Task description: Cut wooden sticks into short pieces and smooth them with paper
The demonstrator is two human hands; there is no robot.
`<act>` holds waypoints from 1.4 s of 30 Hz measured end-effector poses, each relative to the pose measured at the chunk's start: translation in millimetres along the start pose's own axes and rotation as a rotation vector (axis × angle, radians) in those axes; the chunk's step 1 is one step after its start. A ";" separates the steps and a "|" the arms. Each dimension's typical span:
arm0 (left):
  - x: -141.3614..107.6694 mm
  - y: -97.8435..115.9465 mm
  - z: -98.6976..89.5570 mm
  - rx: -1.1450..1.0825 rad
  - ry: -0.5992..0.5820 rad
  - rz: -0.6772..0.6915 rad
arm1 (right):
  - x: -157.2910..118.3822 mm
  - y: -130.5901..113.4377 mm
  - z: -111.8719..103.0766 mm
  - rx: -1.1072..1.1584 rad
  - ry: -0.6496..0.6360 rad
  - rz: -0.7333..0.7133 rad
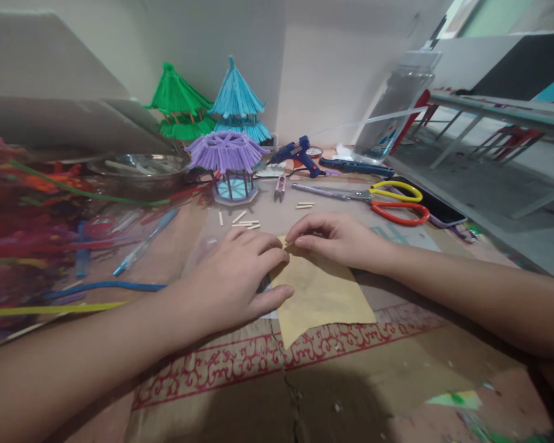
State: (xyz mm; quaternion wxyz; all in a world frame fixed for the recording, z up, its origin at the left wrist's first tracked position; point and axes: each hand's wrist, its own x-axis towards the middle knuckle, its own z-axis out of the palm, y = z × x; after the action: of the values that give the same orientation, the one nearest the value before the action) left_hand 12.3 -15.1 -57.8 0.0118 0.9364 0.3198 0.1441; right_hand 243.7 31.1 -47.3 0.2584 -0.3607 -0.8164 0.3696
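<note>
A yellowish sheet (325, 298) that looks like sandpaper lies on the work surface between my hands. My right hand (336, 239) pinches a short wooden stick (288, 245) at the sheet's far left corner; part of the stick is hidden by the fingers. Against the sheet's left edge rests my left hand (244, 274), palm down, with thumb and fingers apart. Several short wooden sticks (246, 223) are scattered just beyond the left hand, and two more sticks (305, 205) lie past the right hand. Behind them stands a small pavilion (228, 161) with a purple pipe-cleaner roof.
Scissors (399, 212), a blue glue gun (299, 155), a utility knife (356, 167), a phone (431, 203) and small snips (280, 187) lie farther back. Green (178, 98) and light-blue (238, 98) roofed models stand behind. A metal bowl (138, 175) and pipe cleaners (23, 227) crowd the left.
</note>
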 end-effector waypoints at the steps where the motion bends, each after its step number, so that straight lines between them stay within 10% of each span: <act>1: -0.2 0.0 0.2 0.001 0.001 0.002 | -0.5 -0.7 1.2 0.042 -0.010 0.010; 14: 1.0 -7.7 5.4 -0.111 0.190 -0.039 | -11.4 -9.1 7.0 0.035 -0.008 -0.120; 33: 2.7 -5.1 1.9 -0.130 0.160 -0.042 | -5.1 -6.8 9.5 0.350 -0.114 -0.025; 42: 4.2 -6.4 7.0 -0.081 0.073 -0.161 | -1.1 4.4 1.8 -0.200 0.053 -0.191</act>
State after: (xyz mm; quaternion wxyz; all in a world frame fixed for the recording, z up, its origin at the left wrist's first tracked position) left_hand 13.6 -7.0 -64.1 0.0494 0.9005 0.3882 0.1897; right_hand 244.9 31.6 -52.1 0.2764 -0.3150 -0.8727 0.2505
